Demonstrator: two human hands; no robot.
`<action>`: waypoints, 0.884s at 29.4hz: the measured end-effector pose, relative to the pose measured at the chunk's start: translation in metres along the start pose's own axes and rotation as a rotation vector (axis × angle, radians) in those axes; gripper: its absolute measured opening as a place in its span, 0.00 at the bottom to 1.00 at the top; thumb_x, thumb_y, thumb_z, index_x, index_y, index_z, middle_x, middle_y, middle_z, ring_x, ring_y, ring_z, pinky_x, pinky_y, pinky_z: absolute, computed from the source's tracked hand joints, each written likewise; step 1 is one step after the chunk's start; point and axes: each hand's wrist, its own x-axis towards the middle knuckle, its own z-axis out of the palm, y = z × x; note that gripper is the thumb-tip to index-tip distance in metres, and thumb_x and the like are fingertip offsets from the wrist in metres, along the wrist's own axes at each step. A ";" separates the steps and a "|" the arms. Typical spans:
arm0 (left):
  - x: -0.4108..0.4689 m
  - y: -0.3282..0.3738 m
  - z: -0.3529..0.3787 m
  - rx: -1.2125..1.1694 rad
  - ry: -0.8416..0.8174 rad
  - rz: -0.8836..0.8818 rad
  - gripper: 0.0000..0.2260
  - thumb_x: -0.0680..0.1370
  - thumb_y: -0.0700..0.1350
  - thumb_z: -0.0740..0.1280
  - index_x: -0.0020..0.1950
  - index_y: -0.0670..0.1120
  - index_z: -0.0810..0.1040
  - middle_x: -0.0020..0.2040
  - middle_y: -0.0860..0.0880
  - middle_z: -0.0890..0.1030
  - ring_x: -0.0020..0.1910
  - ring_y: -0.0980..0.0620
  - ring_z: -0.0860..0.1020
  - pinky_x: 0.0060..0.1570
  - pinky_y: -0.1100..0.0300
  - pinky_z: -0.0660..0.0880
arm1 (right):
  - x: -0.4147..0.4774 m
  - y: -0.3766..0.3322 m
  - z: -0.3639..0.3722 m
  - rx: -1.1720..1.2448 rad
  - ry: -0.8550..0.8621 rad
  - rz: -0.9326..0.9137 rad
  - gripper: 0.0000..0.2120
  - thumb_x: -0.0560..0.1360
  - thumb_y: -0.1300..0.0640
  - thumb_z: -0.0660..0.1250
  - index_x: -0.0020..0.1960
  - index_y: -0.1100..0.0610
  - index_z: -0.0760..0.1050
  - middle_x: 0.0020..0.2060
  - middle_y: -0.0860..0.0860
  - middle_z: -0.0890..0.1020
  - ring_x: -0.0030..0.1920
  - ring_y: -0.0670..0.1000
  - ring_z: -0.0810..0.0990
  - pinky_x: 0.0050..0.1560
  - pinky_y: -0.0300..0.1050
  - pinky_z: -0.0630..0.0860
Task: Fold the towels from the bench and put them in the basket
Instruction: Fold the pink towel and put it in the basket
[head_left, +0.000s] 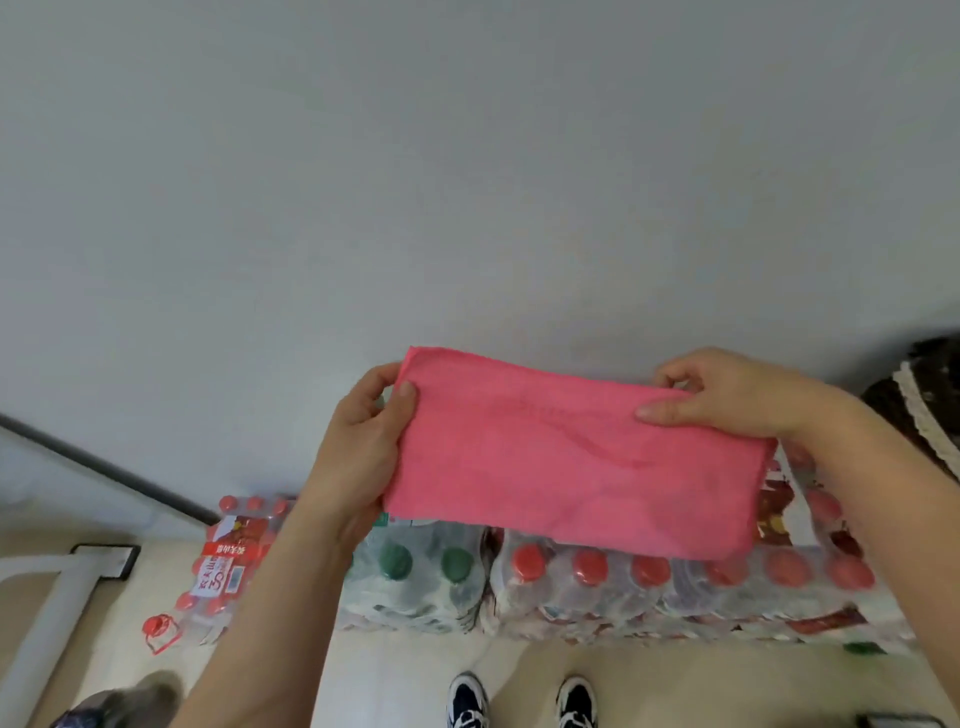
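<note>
Left hand (363, 441): grips the left short edge of the towel, thumb on the front, fingers behind.
Right hand (727, 395): pinches the upper right corner, thumb on the front, fingers curled over the top edge.
Pink towel (571, 467): folded into a long band and held taut in the air between both hands, before a pale wall (467, 156).
Below the towel: shrink-wrapped bottle packs, red-capped (675, 577) and green-capped (421, 564), on the floor.
Nearest the camera: two dark-and-white shoes (522, 701).
</note>
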 end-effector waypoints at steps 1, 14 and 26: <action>0.005 -0.015 -0.001 0.130 0.041 0.011 0.09 0.81 0.47 0.62 0.59 0.53 0.76 0.48 0.48 0.82 0.40 0.52 0.78 0.40 0.57 0.74 | 0.005 -0.002 0.001 -0.082 0.082 0.030 0.15 0.67 0.41 0.74 0.43 0.52 0.80 0.39 0.50 0.83 0.41 0.48 0.81 0.43 0.44 0.75; 0.022 -0.096 -0.027 0.926 0.154 0.225 0.20 0.78 0.34 0.58 0.69 0.44 0.72 0.58 0.44 0.76 0.52 0.44 0.76 0.49 0.56 0.69 | 0.035 0.026 0.120 -0.272 0.485 0.217 0.25 0.77 0.48 0.64 0.71 0.54 0.67 0.63 0.58 0.74 0.62 0.61 0.71 0.60 0.53 0.70; 0.027 -0.081 -0.035 1.102 0.288 0.308 0.23 0.72 0.32 0.63 0.67 0.42 0.72 0.62 0.36 0.72 0.57 0.34 0.71 0.51 0.41 0.72 | 0.010 0.004 0.139 0.107 0.609 0.200 0.15 0.74 0.55 0.68 0.61 0.51 0.75 0.47 0.47 0.80 0.47 0.50 0.78 0.46 0.44 0.73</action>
